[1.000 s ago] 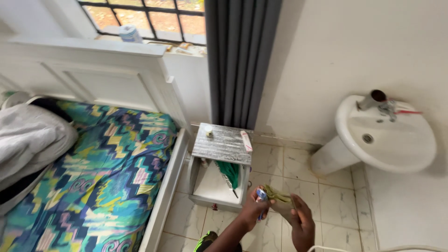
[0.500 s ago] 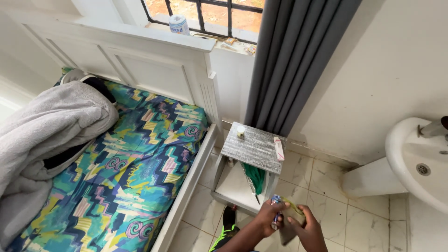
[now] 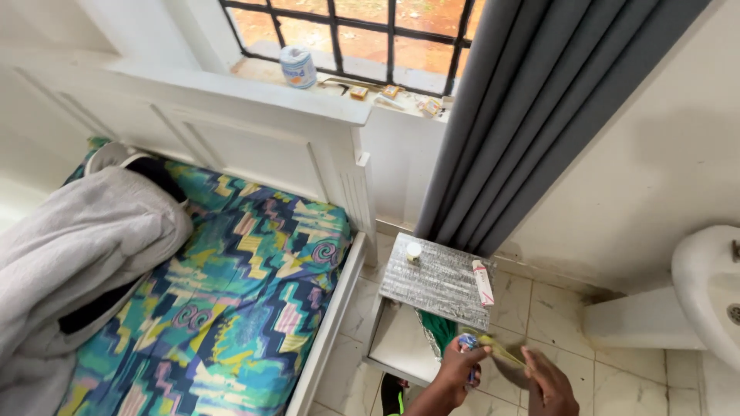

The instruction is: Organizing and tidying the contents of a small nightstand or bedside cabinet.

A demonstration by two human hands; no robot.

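Down at the bottom edge, the left hand (image 3: 456, 368) is closed around a small blue and white container (image 3: 467, 343), its grip pinching the thing upright, while the right hand (image 3: 549, 383) holds one end of a thin olive-yellow cloth (image 3: 501, 350) that stretches from the container toward it; the right grip looks pressed on the cloth, though blur makes the fingers hard to read. As far as can be judged, the handling of container and cloth is under way rather than finished: both are in the air above the tiled floor (image 3: 555, 308), just in front of the small bedside tabletop (image 3: 435, 281), and neither has been set down. On that grey-streaked tabletop stand a little round white-lidded jar (image 3: 414, 251) near the back corner and a slim white tube with red marking (image 3: 482, 282) lying along the right edge. A green folded thing (image 3: 438, 327) hangs in the open shelf below. On the window sill (image 3: 339, 86) sits a short cylindrical blue and white tub (image 3: 297, 66), with a few small yellowish packets (image 3: 391, 92) beside it near the grey curtain (image 3: 524, 131). To the left lies the bed (image 3: 231, 308) with its bright patterned sheet and a grey blanket (image 3: 77, 246); a white basin (image 3: 709, 285) shows at the right edge.
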